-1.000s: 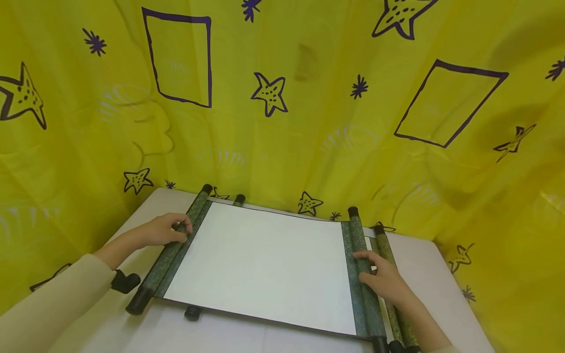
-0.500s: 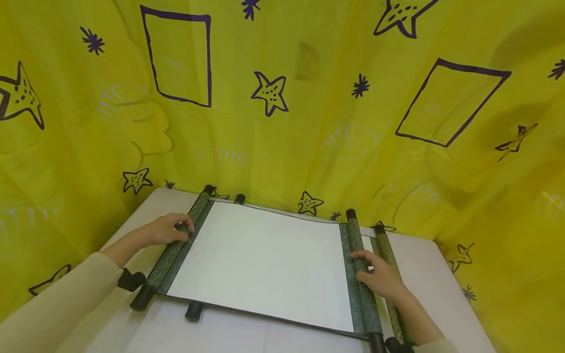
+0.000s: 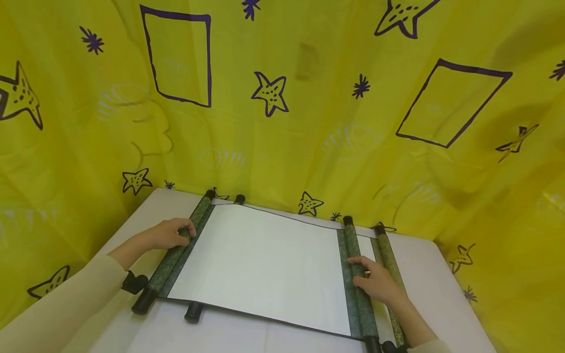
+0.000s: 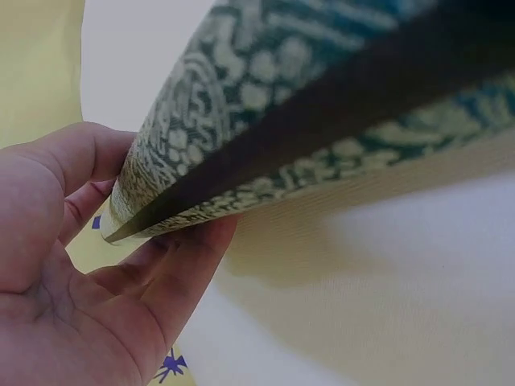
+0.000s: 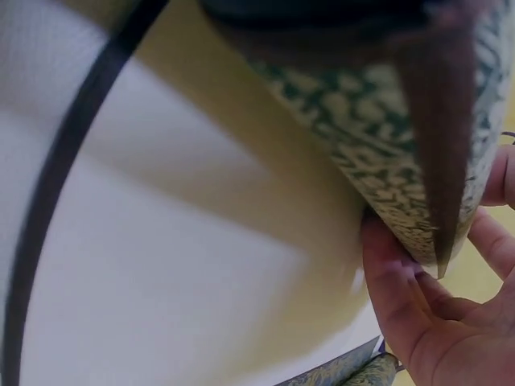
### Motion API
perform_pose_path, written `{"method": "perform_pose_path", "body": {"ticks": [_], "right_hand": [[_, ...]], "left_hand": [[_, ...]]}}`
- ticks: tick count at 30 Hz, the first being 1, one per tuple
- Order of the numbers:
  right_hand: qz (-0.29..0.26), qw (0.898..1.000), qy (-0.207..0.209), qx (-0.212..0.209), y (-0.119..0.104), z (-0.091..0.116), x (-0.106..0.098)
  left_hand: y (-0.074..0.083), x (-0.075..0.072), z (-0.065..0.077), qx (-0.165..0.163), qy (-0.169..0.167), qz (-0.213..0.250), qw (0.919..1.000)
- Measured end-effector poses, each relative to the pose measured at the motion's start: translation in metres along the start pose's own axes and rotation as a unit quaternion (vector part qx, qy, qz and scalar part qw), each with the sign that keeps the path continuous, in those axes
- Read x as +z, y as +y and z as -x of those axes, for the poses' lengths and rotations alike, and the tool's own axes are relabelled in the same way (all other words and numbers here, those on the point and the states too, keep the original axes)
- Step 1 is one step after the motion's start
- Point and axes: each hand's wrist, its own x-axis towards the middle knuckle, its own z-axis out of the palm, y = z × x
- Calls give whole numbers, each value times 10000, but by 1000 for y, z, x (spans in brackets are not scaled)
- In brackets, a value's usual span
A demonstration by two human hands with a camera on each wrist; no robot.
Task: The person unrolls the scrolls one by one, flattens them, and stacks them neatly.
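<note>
A hanging scroll with a blank white sheet (image 3: pixel 265 264) and green patterned borders is stretched between my hands. My left hand (image 3: pixel 169 233) grips its left roller (image 3: pixel 200 213), thumb on one side and fingers curled on the other; the left wrist view shows this hand (image 4: pixel 96 314) round the green brocade roll (image 4: pixel 201 121). Its right roller (image 3: pixel 353 245) is held by my right hand (image 3: pixel 377 282), whose fingers also wrap the roll (image 5: pixel 378 153) in the right wrist view. Both rollers end in black knobs.
Beneath lies another scroll, its yellow-green roller (image 3: pixel 390 260) showing at the right and black roller ends (image 3: pixel 194 312) poking out at the left. Both rest on a white table (image 3: pixel 437 274). A yellow curtain (image 3: pixel 309 147) with starfish drawings hangs close behind.
Both hands have come slightly nearer to me and closer together, bringing the stretched scroll along. More of the lower scroll's white sheet shows at the right.
</note>
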Motion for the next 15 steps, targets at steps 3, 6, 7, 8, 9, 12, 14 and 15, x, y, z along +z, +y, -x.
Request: {"method": "perform_pose_path", "body": {"ticks": [3, 6, 7, 8, 9, 12, 14, 15], "right_hand": [[29, 10000, 23, -22, 1, 0, 2], [111, 9999, -23, -108, -1, 0, 4], [115, 9999, -46, -116, -1, -1, 4], [109, 9999, -72, -109, -2, -2, 5], [125, 9998, -79, -118, -2, -2, 5], [232, 9997, -79, -50, -3, -1, 5], [286, 9995, -65, -99, -2, -1, 4], [329, 9994, -45, -122, -2, 0, 3]], "left_hand": [[2, 2, -1, -24, 2, -114, 9999], [4, 3, 1, -49, 10, -199, 9998], [4, 4, 1, -5, 20, -231, 9997], [5, 4, 2, 50, 37, -246, 9997], [5, 4, 3, 111, 58, -272, 9996], [6, 5, 4, 369, 164, -382, 9985], [6, 5, 4, 475, 240, -419, 9977], [6, 6, 5, 522, 262, -451, 9973]]}}
